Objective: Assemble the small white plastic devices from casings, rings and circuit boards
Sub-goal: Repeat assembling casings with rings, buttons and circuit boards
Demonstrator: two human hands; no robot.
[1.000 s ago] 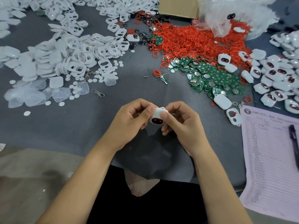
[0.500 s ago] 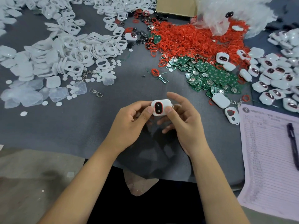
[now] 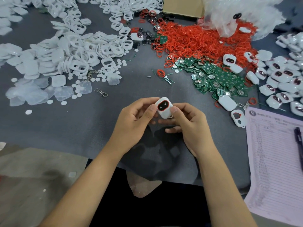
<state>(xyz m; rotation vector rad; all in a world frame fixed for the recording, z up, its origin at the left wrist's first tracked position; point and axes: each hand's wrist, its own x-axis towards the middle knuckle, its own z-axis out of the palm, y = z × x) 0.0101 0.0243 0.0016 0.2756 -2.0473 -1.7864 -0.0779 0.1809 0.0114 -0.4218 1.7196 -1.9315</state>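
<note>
Both hands hold one device (image 3: 164, 107) over the table (image 3: 114, 122), centre frame. Left hand (image 3: 132, 123) and right hand (image 3: 188, 126) pinch its sides with thumbs; rear fingers apparently support beneath. Red rings (image 3: 201, 41) lie at 1 o'clock, boards (image 3: 218, 77) at 2, casings (image 3: 77, 51) at 10.

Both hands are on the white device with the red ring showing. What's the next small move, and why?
Probably set the device down with the finished ones on the right. Its red ring looks seated around the dark window and the casing looks closed, pinched between the left hand and right hand.
</note>
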